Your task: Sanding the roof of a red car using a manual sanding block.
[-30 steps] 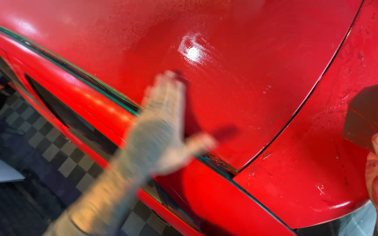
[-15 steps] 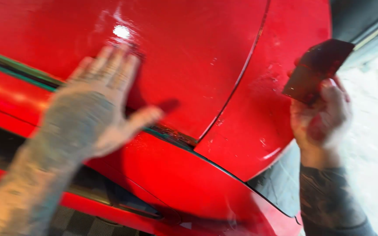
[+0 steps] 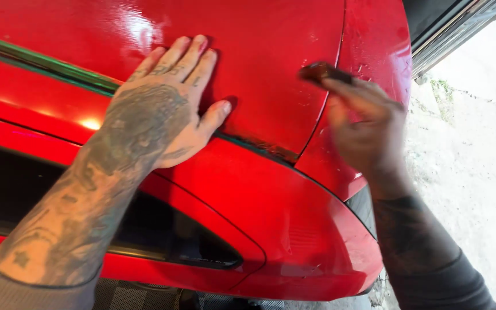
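A glossy red car body panel (image 3: 271, 63) fills most of the view, wet with droplets. My left hand (image 3: 162, 109) lies flat on the panel with fingers spread, just above a dark seam line. My right hand (image 3: 363, 129) grips a small dark reddish-brown squeegee card (image 3: 320, 72) and presses its edge against the panel next to a vertical panel gap (image 3: 328, 97). The right hand is slightly blurred.
A red bumper section (image 3: 294, 241) curves below the hands, with a dark opening (image 3: 162, 235) at lower left. Pale ground (image 3: 477, 172) lies to the right, and a grey metal door track (image 3: 454, 34) shows at top right.
My right hand brought the card down from the raised position onto the panel near the gap. My left hand stayed flat on the panel as the view shifted.
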